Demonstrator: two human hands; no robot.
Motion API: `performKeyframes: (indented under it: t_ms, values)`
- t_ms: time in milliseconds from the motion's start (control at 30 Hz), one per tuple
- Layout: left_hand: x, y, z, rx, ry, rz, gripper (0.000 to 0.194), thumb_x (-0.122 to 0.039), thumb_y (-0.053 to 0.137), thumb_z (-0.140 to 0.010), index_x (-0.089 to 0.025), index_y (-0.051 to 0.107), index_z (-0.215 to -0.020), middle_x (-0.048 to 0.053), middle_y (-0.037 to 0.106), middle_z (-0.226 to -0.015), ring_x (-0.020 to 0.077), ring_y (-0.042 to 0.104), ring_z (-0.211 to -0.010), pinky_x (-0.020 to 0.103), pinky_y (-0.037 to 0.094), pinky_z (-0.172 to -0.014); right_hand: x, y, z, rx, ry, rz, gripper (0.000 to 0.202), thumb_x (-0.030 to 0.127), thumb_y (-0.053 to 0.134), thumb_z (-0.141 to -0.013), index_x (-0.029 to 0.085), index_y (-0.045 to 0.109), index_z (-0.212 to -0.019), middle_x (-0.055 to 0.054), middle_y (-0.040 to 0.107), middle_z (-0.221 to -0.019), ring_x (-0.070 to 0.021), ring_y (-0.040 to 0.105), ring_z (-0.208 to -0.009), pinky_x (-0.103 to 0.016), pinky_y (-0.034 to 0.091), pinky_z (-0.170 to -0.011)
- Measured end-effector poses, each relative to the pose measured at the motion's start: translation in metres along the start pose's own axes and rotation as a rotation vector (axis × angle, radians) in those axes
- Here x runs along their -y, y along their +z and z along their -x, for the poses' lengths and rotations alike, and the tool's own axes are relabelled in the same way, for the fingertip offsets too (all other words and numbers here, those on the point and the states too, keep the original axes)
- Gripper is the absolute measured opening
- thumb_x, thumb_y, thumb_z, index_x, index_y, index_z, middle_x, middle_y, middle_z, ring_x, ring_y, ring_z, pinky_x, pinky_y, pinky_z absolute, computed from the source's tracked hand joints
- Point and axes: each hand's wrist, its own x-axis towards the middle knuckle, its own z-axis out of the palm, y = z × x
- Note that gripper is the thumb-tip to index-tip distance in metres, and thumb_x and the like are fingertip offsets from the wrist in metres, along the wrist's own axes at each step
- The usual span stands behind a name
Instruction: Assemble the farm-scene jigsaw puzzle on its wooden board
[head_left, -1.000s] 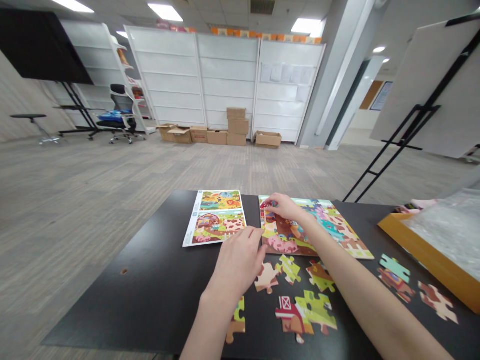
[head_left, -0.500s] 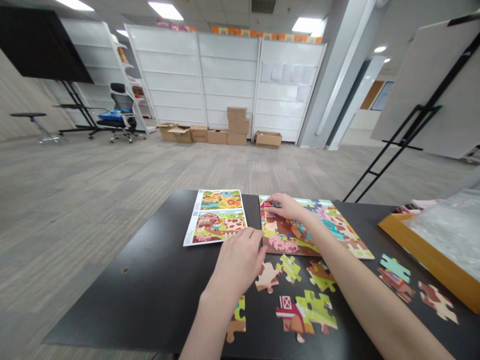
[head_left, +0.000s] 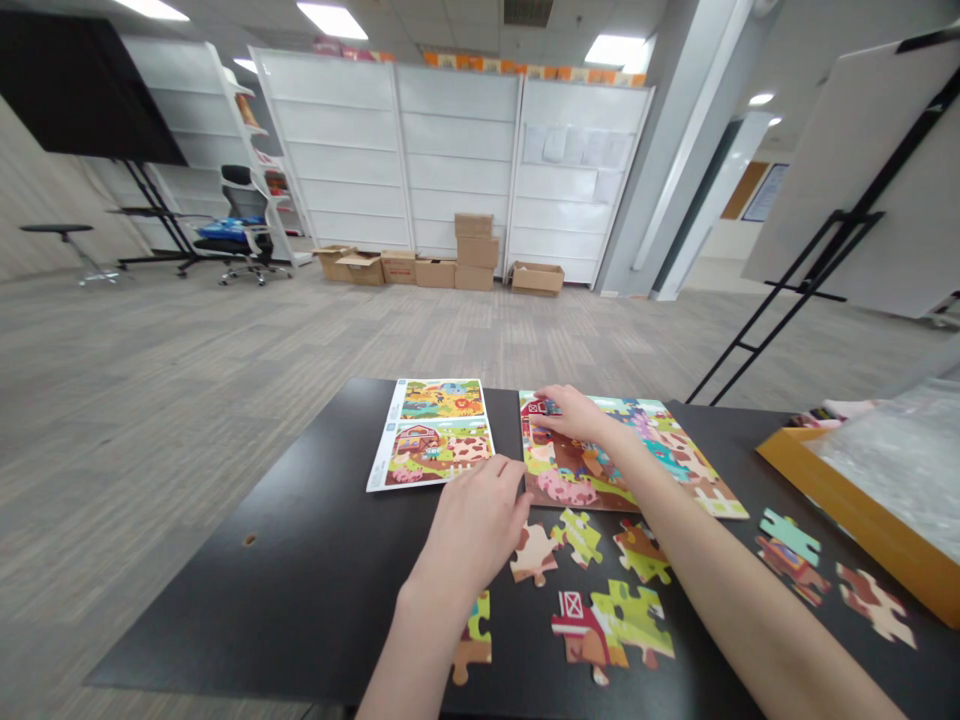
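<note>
Barely anything has moved in the head view since half a second ago, both your hands keeping nearly the same places. Right of center, your right hand [head_left: 576, 415] bends its fingers over the barn corner of the farm jigsaw [head_left: 566, 488]; whether they pinch a piece cannot be told. At lower center, your left hand [head_left: 480, 505] curls loosely by the jigsaw's lower-left corner, its grip hidden. You seem to be seating a piece, which calls for matching edges before pressing.
</note>
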Motion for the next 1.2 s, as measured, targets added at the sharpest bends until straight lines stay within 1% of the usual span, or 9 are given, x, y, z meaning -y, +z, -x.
performKeyframes:
  t_ms: [100, 233, 367, 500, 800, 1033, 1200]
  values:
    - [0.001, -0.001, 0.001, 0.008, -0.006, -0.009, 0.018, -0.023, 0.056, -0.095, -0.022, 0.063, -0.112, 0.006, 0.069, -0.109, 0.024, 0.067, -0.099, 0.037, 0.052, -0.083, 0.0, 0.0, 0.0, -0.002, 0.014, -0.021, 0.039, 0.051, 0.067, -0.089, 0.02, 0.069, -0.111, -0.011, 0.072, -0.11, -0.0274, 0.064, -0.104, -0.038, 0.048, -0.093]
    - [0.001, -0.001, 0.002, 0.005, -0.003, -0.013, 0.019, -0.023, 0.055, -0.095, -0.022, 0.063, -0.112, 0.006, 0.069, -0.109, 0.024, 0.067, -0.099, 0.037, 0.053, -0.083, -0.002, 0.0, 0.0, -0.003, -0.058, -0.065, 0.032, 0.048, 0.066, -0.091, 0.019, 0.072, -0.103, -0.011, 0.072, -0.106, -0.0248, 0.065, -0.102, -0.036, 0.047, -0.095]
    - [0.001, -0.001, 0.001, 0.006, 0.001, -0.012, 0.018, -0.023, 0.055, -0.095, -0.021, 0.063, -0.111, 0.006, 0.068, -0.108, 0.0228, 0.067, -0.098, 0.035, 0.052, -0.084, -0.005, -0.002, -0.001, 0.004, -0.106, -0.093, 0.026, 0.041, 0.065, -0.092, 0.019, 0.072, -0.105, -0.011, 0.072, -0.11, -0.0251, 0.065, -0.105, -0.037, 0.046, -0.098]
    - [-0.001, -0.002, 0.0, 0.012, 0.003, -0.004, 0.018, -0.023, 0.055, -0.095, -0.021, 0.063, -0.111, 0.006, 0.068, -0.107, 0.0231, 0.067, -0.098, 0.036, 0.052, -0.085, -0.005, -0.002, 0.0, 0.015, -0.092, -0.113, 0.024, 0.036, 0.064, -0.092, 0.022, 0.073, -0.11, -0.01, 0.071, -0.113, -0.0247, 0.065, -0.108, -0.037, 0.047, -0.099]
    - [0.0, -0.002, 0.0, 0.016, -0.001, -0.005, 0.016, -0.024, 0.056, -0.095, -0.022, 0.063, -0.109, 0.005, 0.068, -0.106, 0.0237, 0.067, -0.097, 0.036, 0.052, -0.084, -0.004, -0.002, -0.001, 0.051, -0.061, -0.104, 0.025, 0.034, 0.063, -0.093, 0.024, 0.074, -0.113, -0.01, 0.07, -0.116, -0.0251, 0.063, -0.11, -0.039, 0.046, -0.1]
    - [-0.002, -0.003, -0.001, 0.031, -0.002, -0.003, 0.017, -0.023, 0.056, -0.095, -0.022, 0.063, -0.11, 0.005, 0.068, -0.106, 0.0235, 0.067, -0.096, 0.035, 0.052, -0.082, 0.006, -0.004, -0.002, 0.047, -0.028, -0.013, 0.023, 0.031, 0.062, -0.094, 0.022, 0.074, -0.111, -0.012, 0.069, -0.114, -0.0266, 0.064, -0.106, -0.038, 0.047, -0.096]
    - [-0.002, -0.002, -0.001, 0.028, 0.007, 0.004, 0.017, -0.023, 0.055, -0.095, -0.022, 0.063, -0.111, 0.005, 0.068, -0.107, 0.0232, 0.067, -0.096, 0.036, 0.052, -0.082, 0.01, -0.001, -0.001, 0.023, -0.005, -0.031, 0.024, 0.036, 0.063, -0.095, 0.02, 0.072, -0.11, -0.012, 0.068, -0.109, -0.0247, 0.064, -0.104, -0.035, 0.048, -0.095]
